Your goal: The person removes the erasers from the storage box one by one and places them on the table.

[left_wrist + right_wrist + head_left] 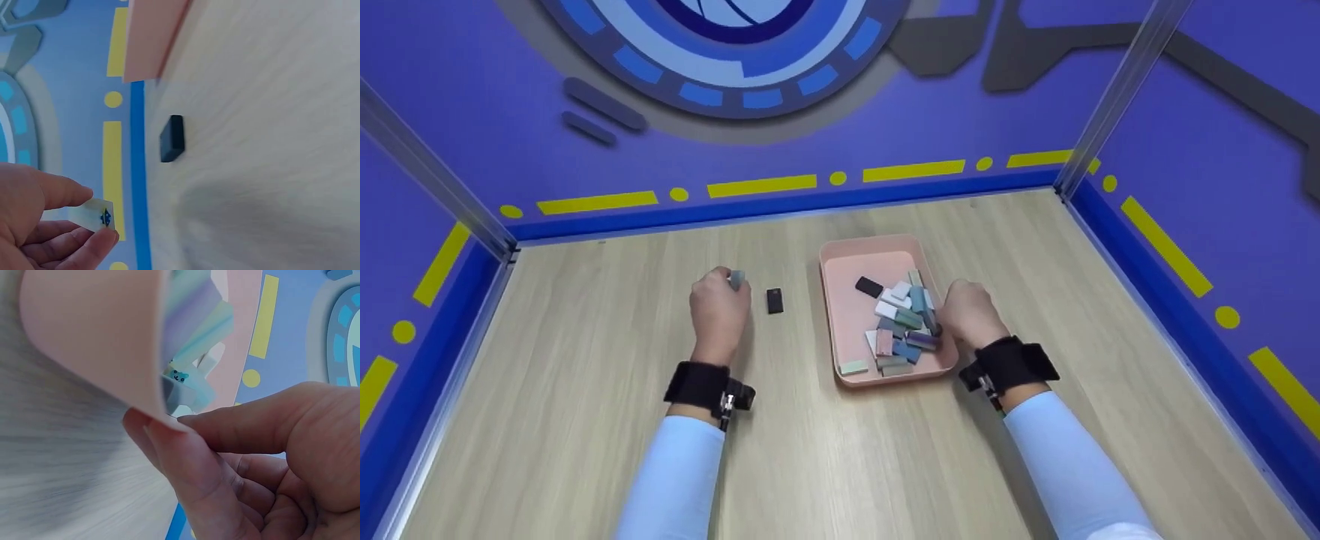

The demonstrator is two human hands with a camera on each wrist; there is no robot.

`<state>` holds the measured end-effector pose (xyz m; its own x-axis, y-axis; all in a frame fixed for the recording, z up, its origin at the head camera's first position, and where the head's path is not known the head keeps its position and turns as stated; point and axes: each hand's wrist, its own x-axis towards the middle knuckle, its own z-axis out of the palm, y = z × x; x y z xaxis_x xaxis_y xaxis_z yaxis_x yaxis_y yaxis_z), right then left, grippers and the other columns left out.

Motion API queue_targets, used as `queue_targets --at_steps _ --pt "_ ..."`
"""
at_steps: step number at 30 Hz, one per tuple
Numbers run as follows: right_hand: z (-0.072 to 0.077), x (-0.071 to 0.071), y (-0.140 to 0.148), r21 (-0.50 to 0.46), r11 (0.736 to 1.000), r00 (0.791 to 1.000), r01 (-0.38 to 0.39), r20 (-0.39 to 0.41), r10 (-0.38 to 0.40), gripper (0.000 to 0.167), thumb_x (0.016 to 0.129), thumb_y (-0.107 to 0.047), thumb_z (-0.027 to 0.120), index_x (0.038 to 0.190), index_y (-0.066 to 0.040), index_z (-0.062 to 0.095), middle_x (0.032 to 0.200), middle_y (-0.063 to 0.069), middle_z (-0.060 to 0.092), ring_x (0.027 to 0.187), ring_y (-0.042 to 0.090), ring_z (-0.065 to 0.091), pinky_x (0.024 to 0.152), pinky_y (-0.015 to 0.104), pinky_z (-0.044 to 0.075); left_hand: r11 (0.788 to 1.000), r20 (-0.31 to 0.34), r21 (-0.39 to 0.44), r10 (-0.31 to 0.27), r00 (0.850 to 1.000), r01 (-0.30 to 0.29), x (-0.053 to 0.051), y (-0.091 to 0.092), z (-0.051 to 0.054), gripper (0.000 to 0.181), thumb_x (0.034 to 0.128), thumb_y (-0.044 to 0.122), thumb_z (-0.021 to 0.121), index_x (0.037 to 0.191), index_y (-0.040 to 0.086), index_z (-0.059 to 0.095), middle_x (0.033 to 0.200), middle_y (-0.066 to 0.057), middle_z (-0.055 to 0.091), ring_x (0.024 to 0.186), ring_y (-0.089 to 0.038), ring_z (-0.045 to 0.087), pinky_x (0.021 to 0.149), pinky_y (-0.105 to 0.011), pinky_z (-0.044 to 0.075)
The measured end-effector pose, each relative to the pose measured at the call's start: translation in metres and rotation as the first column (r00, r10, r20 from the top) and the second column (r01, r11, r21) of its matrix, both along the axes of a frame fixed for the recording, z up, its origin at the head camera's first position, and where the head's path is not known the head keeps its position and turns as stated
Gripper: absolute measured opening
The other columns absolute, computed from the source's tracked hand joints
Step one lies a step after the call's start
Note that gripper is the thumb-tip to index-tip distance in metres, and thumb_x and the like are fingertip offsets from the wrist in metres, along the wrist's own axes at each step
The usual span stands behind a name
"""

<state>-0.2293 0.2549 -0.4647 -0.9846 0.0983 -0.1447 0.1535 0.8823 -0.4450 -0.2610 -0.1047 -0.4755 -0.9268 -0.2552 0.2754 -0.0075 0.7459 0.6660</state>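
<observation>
My left hand (718,311) is raised at the left and pinches a small pale block (93,215) between thumb and fingers; a dark blue figure is printed on its end. Just to its right, a black block (775,301) lies on the table, apart from the hand. My right hand (973,311) grips the right rim of a pink tray (846,315), thumb inside and fingers outside, as the right wrist view shows. Small blocks in green, white, blue, pink and grey are heaped in the tray's right half, among them a green block (908,319).
Inside the tray, another black block (868,286) lies towards the back and a pale green block (853,367) by the front left corner. The wooden table (802,457) is bounded by blue printed walls (765,199) at the back and both sides.
</observation>
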Motion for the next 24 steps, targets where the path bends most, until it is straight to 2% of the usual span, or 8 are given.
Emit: queue_targets --at_steps 4,6,8,11,14,17,24 --pt "0.001 0.000 0.001 0.002 1.000 1.000 0.004 0.004 -0.005 0.012 0.076 -0.007 0.053 0.067 -0.004 0.060 0.065 0.009 0.056 0.052 0.021 0.050 0.042 0.028 0.035 0.999 0.052 0.032 0.017 0.999 -0.018 -0.002 0.000 -0.011 0.026 0.0825 0.014 0.064 0.099 -0.005 0.066 0.094 -0.021 0.069 0.085 -0.031 0.067 0.074 -0.041 0.053" --pt "0.001 0.000 0.001 0.001 1.000 1.000 0.000 0.002 0.000 0.012 0.076 -0.006 0.053 0.067 -0.004 0.060 0.064 0.009 0.055 0.051 0.021 0.050 0.042 0.028 0.034 0.998 0.081 0.047 0.027 0.996 -0.031 -0.002 0.000 -0.014 0.017 0.0819 0.013 0.063 0.088 -0.003 0.066 0.085 -0.017 0.069 0.075 -0.028 0.065 0.067 -0.039 0.051" --pt "0.001 0.000 0.001 0.001 1.000 1.000 0.002 -0.003 -0.002 0.013 0.077 -0.007 0.053 0.065 -0.005 0.058 0.062 0.008 0.053 0.050 0.020 0.049 0.042 0.028 0.034 0.997 0.108 0.061 0.037 0.993 -0.044 -0.002 0.001 -0.017 0.012 0.0814 0.012 0.061 0.074 0.002 0.062 0.072 -0.011 0.064 0.063 -0.023 0.057 0.056 -0.035 0.045" --pt "0.000 0.000 0.002 0.005 1.000 1.000 -0.008 -0.015 0.008 0.016 0.077 -0.008 0.055 0.061 -0.006 0.054 0.057 0.004 0.047 0.049 0.019 0.045 0.042 0.027 0.033 0.996 0.145 0.075 0.044 0.988 -0.056 -0.001 0.003 -0.020 0.024 0.0800 0.011 0.060 0.060 0.010 0.046 0.059 -0.002 0.047 0.052 -0.019 0.042 0.047 -0.031 0.032" --pt "-0.001 -0.001 0.001 0.015 1.000 1.000 -0.006 -0.019 0.006 0.019 0.077 -0.010 0.057 0.059 -0.007 0.054 0.055 0.003 0.046 0.048 0.018 0.044 0.042 0.027 0.032 0.996 0.163 0.071 0.040 0.986 -0.052 -0.001 0.006 -0.022 0.031 0.0795 0.010 0.059 0.058 0.014 0.038 0.056 0.001 0.038 0.050 -0.017 0.036 0.044 -0.029 0.028" --pt "-0.002 -0.002 0.000 0.016 1.000 1.000 0.003 -0.009 -0.003 0.015 0.078 -0.010 0.056 0.064 -0.005 0.058 0.059 0.005 0.051 0.049 0.019 0.048 0.041 0.027 0.033 0.998 0.179 0.045 0.040 0.983 -0.049 -0.001 0.008 -0.022 0.032 0.0792 0.009 0.059 0.058 0.014 0.036 0.056 0.002 0.036 0.050 -0.017 0.036 0.044 -0.029 0.028" --pt "-0.002 -0.003 -0.001 0.027 0.999 1.000 0.019 0.006 -0.019 0.009 0.076 -0.008 0.056 0.072 -0.003 0.062 0.067 0.009 0.056 0.054 0.021 0.051 0.042 0.027 0.034 0.998 0.239 -0.010 0.058 0.969 -0.057 -0.003 0.010 -0.022 0.017 0.0793 0.013 0.056 0.067 0.011 0.046 0.062 -0.002 0.046 0.056 -0.021 0.044 0.046 -0.032 0.032"
